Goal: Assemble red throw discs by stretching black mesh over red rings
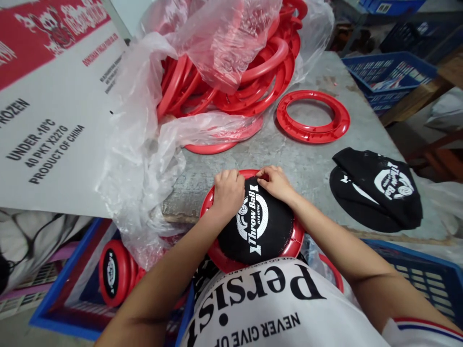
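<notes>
A red plastic ring (pixel 297 237) with a black fabric cover (pixel 278 226) across its middle leans against my body at the table edge. White "Throw Ball" lettering is printed on the cover. My left hand (pixel 228 193) is closed over the far left rim, fingers curled on the ring and the cover's edge. At the far right rim, my right hand (pixel 277 183) pinches the edge of the black fabric. On the table to the right lie loose black fabric covers (pixel 376 190) with the same print. A bare red ring (pixel 284 120) lies flat beyond my hands.
Many red rings (pixel 267 72) spill from a clear plastic bag (pixel 141 96) on the grey table (pixel 307 168). A printed carton (pixel 72 125) stands left. Below it, a blue crate (pixel 54 308) holds covered red discs (pixel 113 272). More blue crates (pixel 394 72) are at right.
</notes>
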{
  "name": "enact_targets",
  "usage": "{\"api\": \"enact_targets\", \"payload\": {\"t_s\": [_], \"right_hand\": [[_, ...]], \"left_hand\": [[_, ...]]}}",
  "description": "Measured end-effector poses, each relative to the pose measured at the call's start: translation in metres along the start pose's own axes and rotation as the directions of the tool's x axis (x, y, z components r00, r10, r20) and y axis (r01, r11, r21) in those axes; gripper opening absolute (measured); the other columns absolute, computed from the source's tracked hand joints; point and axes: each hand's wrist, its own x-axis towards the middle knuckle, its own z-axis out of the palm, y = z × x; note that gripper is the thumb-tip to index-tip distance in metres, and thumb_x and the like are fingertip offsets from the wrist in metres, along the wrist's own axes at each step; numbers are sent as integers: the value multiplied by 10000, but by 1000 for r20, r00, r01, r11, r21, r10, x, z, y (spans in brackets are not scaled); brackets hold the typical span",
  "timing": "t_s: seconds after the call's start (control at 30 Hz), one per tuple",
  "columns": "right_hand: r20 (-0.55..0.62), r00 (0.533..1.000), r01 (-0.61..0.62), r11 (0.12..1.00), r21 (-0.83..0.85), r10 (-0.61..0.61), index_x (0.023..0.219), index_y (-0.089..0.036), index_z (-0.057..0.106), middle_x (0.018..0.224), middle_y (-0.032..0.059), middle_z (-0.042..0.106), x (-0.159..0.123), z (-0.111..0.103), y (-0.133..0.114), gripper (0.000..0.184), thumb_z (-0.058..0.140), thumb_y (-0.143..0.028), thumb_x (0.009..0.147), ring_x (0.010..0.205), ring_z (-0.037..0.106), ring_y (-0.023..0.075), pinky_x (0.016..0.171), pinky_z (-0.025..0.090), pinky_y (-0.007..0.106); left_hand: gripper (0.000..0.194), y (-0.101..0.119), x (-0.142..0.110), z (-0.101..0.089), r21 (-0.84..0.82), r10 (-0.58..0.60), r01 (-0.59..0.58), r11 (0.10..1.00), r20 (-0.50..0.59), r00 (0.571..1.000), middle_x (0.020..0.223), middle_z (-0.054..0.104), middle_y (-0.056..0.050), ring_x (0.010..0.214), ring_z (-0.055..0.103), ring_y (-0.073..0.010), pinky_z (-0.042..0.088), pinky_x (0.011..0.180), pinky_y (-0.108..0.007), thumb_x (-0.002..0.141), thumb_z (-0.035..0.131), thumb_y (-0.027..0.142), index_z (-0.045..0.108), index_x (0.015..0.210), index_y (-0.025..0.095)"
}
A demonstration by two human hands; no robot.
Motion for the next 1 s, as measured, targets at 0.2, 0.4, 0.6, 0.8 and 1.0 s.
{"api": "enact_targets", "payload": {"t_s": [0.2,0.4,0.6,0.8,1.0], "right_hand": [[-21,1000,3,1000,-9,-3,979,-215,684,1142,69,667,0,2,0,120,632,-195,873,1107,543,273,1046,388,445],[-8,1000,3,999,-37,-3,990,-208,685,1149,76,663,-3,0,-3,124,629,-196,880,1097,537,287,1034,402,453],[-15,1000,1,999,-33,-2,998,-215,681,1176,72,657,-5,-2,-5,125,646,-204,879,1113,524,296,1028,411,448],[-10,1000,10,1000,-21,-10,1013,-213,682,1185,74,652,-6,-2,-1,141,655,-215,875,1124,524,295,1041,405,455],[39,999,-26,1000,10,25,1042,-228,697,1229,81,637,23,-7,-12,196,652,-209,852,1186,519,314,1063,387,491]], "left_hand": [[198,-2,11,4,-105,-135,143,984,87,987,978,730,-125,1010,641,-341,390,949,-509,915,599,291,637,1064,167],[94,-7,27,6,-147,-168,185,972,120,978,912,746,-119,978,662,-347,394,944,-506,865,659,292,677,880,201],[131,-10,31,4,-214,-156,172,961,88,984,862,697,-80,978,621,-304,396,965,-500,845,622,188,629,718,217],[130,-23,35,15,-522,-259,270,809,97,961,1191,683,-70,1136,622,-241,417,1067,-452,815,641,152,595,705,203],[140,-31,37,26,-649,-287,280,707,99,953,1099,706,-47,1033,658,-198,478,1017,-369,795,622,137,583,683,211]]}}
